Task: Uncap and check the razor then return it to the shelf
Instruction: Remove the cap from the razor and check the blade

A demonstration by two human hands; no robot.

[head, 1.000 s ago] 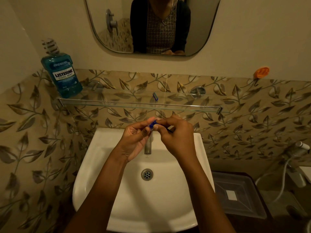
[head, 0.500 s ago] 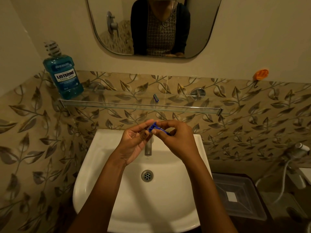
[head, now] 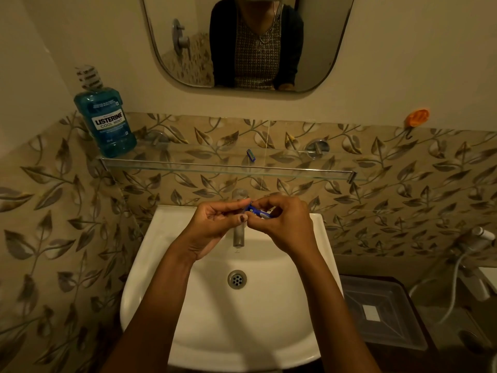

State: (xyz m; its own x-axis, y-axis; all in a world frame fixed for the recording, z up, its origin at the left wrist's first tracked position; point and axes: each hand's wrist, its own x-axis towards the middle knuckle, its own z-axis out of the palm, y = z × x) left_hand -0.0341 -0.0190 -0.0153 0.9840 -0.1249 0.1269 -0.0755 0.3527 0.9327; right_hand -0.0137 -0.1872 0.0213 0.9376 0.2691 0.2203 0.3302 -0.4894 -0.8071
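Fingertips of both hands pinch a small blue razor (head: 256, 212) above the tap (head: 238, 235) at the back edge of the white basin (head: 150, 292): the left hand (head: 215, 224) grips its head end between thumb and forefinger, the right hand (head: 287, 224) closes around the handle. Farther back, a small blue cap (head: 251, 154) lies mid-length on the glass shelf (head: 188, 166), with a mouthwash bottle (head: 106, 119) at the shelf's left end.

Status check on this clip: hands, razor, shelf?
Left hand and right hand both pinching blue razor over sink. Small blue piece lies on glass shelf. Shelf middle unobstructed.
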